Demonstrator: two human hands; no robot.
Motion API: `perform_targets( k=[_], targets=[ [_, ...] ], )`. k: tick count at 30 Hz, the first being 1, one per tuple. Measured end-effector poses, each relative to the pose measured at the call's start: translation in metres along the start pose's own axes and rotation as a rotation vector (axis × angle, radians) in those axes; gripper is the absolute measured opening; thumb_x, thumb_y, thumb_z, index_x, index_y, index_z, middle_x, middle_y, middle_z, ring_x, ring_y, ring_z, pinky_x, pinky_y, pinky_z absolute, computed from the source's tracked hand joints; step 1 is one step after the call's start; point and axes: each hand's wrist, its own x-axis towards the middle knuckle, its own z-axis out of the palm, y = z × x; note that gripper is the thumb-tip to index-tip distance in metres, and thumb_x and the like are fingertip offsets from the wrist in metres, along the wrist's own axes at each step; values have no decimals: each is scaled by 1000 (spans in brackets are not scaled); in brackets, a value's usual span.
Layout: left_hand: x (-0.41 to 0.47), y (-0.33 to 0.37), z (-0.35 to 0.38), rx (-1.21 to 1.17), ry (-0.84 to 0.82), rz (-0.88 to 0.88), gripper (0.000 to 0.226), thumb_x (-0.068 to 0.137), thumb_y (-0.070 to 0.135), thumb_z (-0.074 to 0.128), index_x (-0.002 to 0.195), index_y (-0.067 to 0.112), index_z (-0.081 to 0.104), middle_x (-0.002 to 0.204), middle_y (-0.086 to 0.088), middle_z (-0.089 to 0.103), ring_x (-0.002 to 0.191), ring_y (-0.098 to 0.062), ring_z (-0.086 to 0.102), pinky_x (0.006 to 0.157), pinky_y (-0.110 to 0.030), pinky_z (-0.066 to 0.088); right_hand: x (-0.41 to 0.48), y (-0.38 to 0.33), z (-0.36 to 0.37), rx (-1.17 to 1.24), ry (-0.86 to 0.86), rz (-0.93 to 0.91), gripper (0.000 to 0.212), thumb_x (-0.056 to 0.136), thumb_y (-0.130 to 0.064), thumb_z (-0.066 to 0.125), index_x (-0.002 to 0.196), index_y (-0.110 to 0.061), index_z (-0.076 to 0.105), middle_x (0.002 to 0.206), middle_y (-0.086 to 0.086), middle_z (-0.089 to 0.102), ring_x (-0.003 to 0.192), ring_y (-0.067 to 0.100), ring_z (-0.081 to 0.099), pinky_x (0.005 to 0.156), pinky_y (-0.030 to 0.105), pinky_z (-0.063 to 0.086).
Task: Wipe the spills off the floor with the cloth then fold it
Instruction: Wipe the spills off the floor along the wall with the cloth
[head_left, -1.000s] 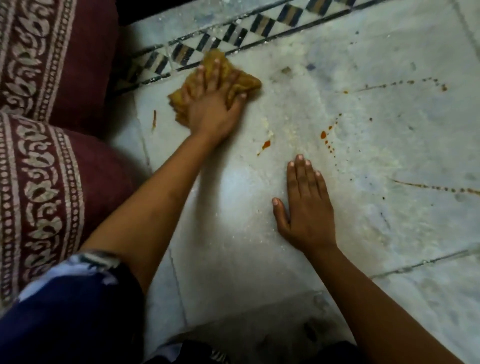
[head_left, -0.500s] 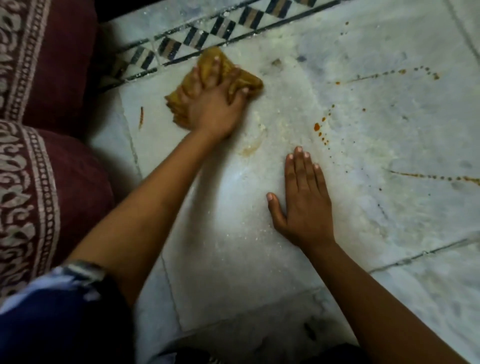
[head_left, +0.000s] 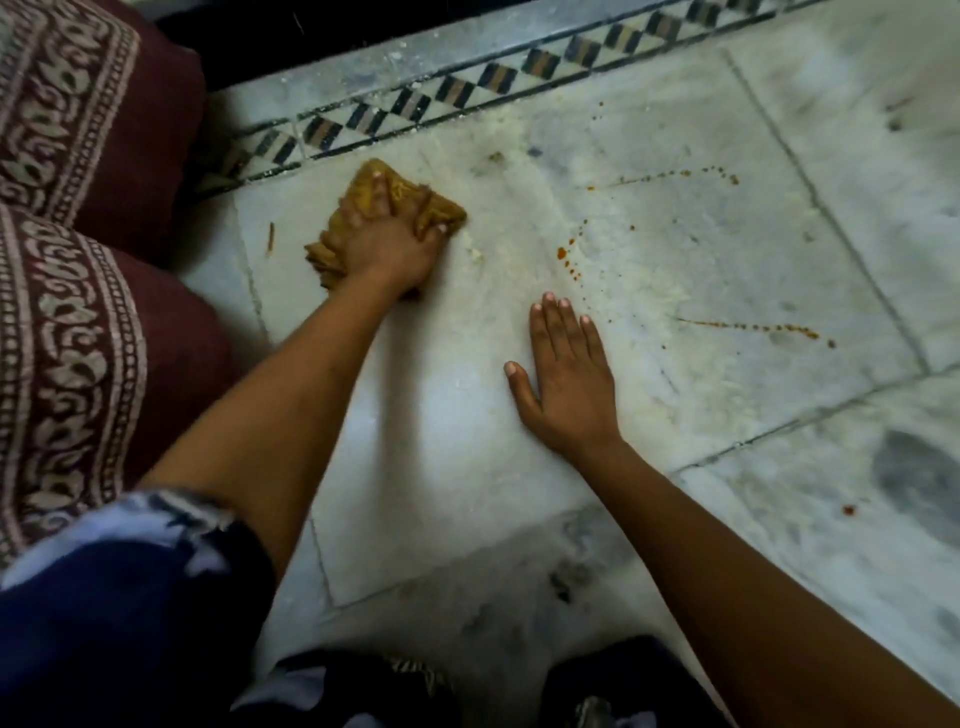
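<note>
Slid back toward the body a bit since a sec ago: left hand (head_left: 387, 247) w/ the cloth (head_left: 441, 213), now off the spot by the patterned border (head_left: 467, 91). Orange blob near the left thumb gone, wiped away; only pale crumbs (head_left: 475, 252) there now.

Left fingers (head_left: 378, 189) spread over the cloth, curled down, pressing and gripping the bunched yellow-brown wad flat on the floor (head_left: 441, 415). Cloth sticking out past the fingertips and by the thumb side.

Right hand (head_left: 566, 379) flat on the floor, fingers straight and close together, thumb out, holding nothing. Well apart from the cloth.

Orange drips (head_left: 569, 260) just past the right fingertips, not wiped yet. More drip lines (head_left: 753, 327) off to the right of those fingers, and another line (head_left: 670, 176) farther out. Small orange streak (head_left: 270, 236) left of the left hand.

Dark red cushions (head_left: 78, 322) w/ pale swirls beside the left arm.
</note>
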Motion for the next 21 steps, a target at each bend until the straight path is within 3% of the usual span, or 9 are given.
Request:
perform_targets(
  k=[3, 6, 10, 14, 18, 21],
  targets=[
    [-56, 28, 36, 112, -31, 242, 59, 92, 62, 31, 146, 47, 14, 159, 2, -10, 143, -42, -7, 109, -64, -1, -27, 20, -5, 7, 53, 67, 67, 93, -44, 29, 145, -3, 28, 153, 15, 26, 143, 24, 21, 117, 36, 8],
    [-98, -4, 50, 237, -15, 420, 64, 84, 71, 23, 144, 51, 12, 160, 3, -4, 144, -39, 0, 109, -61, 5, -57, 34, -4, 4, 52, 141, 68, 93, -45, 27, 147, -4, 24, 155, 13, 20, 144, 22, 15, 117, 35, 5],
    [-56, -30, 25, 145, 37, 144, 60, 88, 67, 30, 144, 46, 22, 160, 2, 1, 142, -42, 6, 110, -63, 8, -78, 53, -4, -43, 19, 166, 69, 93, -47, 25, 148, -5, 19, 156, 12, 16, 145, 21, 11, 118, 34, 3],
    [-25, 33, 24, 29, 1, 58, 58, 91, 63, 31, 146, 45, 21, 160, -1, -4, 141, -46, 1, 110, -65, 2, -82, 61, -3, -28, 34, 240, 69, 92, -46, 26, 148, -6, 19, 156, 11, 16, 145, 21, 10, 118, 36, 4],
    [-64, 76, 55, 142, -73, 322, 65, 88, 69, 30, 146, 47, 13, 160, 1, -9, 141, -46, -4, 108, -64, -2, -78, 60, -4, -11, 43, 242, 70, 91, -45, 29, 148, -6, 20, 156, 12, 16, 145, 21, 11, 118, 39, 7],
    [-86, 51, 59, 263, -41, 524, 68, 82, 76, 23, 144, 51, 7, 160, 3, -6, 143, -41, -2, 110, -64, 2, -78, 65, -3, -8, 42, 259, 71, 90, -45, 29, 148, -5, 21, 156, 13, 17, 145, 23, 12, 117, 41, 9]
  ],
)
